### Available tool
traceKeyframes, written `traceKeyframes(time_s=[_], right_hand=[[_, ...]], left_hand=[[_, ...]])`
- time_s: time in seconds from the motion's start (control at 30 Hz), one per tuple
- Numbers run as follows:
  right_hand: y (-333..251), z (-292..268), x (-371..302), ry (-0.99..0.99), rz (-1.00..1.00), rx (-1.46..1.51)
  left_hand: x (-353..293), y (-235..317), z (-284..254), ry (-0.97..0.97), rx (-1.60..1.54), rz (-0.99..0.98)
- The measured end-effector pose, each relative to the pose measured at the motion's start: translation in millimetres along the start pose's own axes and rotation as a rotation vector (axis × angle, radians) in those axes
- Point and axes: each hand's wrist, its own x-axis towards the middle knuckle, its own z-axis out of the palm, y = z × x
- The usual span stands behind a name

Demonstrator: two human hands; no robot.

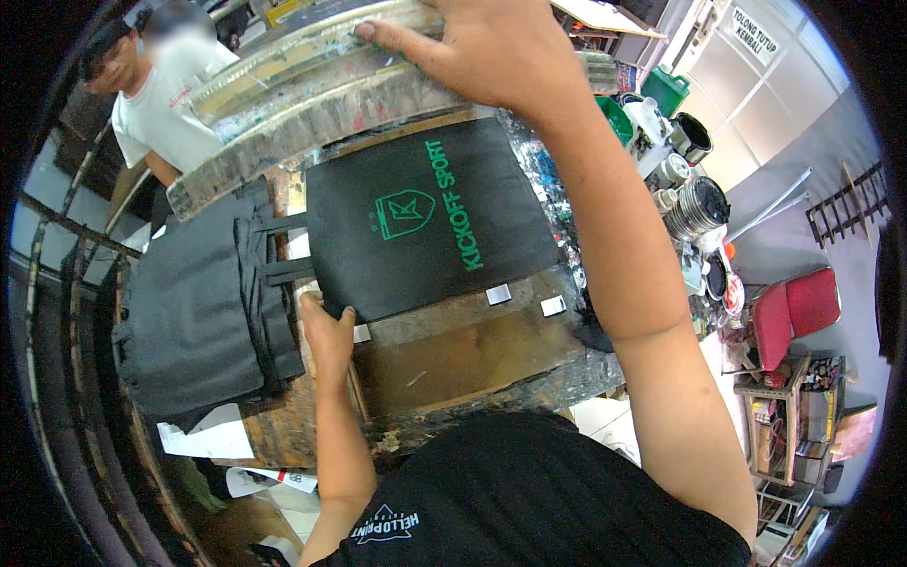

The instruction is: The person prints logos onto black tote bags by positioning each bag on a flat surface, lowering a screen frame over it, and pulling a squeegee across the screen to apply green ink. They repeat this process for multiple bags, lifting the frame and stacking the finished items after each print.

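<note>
A black tote bag lies flat on the print board, with a green shield emblem and green lettering on it. Its two straps point left. At the bag's near left corner is my left hand, thumb by the edge and fingers beside the lower strap, closed on the corner. Above the far side of the board, a paint-stained screen-printing frame is tilted up. My right hand grips this frame from above, its thumb along the top bar; the other fingers are mostly hidden.
Left of the board lies a pile of black bags. A person in a white T-shirt stands at the far left. Paint tubs and cans crowd the right side, with a red chair beyond. White paper lies at the near left.
</note>
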Motion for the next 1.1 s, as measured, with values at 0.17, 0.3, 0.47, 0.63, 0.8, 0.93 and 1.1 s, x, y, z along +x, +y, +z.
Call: traceKeyframes(time_s=[0.17, 0.3, 0.47, 0.63, 0.8, 0.93, 1.1], right_hand=[[-6.9, -1.0, -1.6, -0.016, -0.019, 0.020], [1.6, 3.0, 18.0, -0.046, 0.027, 0.024], [14.0, 34.4, 6.0, 0.399, -0.126, -0.095], [5.7, 28.5, 4.4, 0.346, -0.095, -0.071], [9.0, 31.8, 10.9, 0.345, -0.093, -0.058], [11.7, 36.8, 17.4, 0.370, -0.116, -0.047], [13.7, 32.6, 8.8, 0.321, -0.074, -0.076]], left_hand=[[53.9, -13.4, -11.6, 0.166, -0.379, 0.230], [116.0, 26.5, -92.6, 0.119, -0.530, 0.212], [156.3, -10.2, -195.4, 0.111, -0.622, 0.099], [189.7, -95.6, -274.4, 0.224, -0.506, 0.034], [221.6, -209.7, -309.5, 0.485, -0.046, -0.048], [193.1, -262.4, -273.6, 0.821, 0.415, -0.354], [77.9, -193.9, -211.9, 0.582, 0.256, 0.201]])
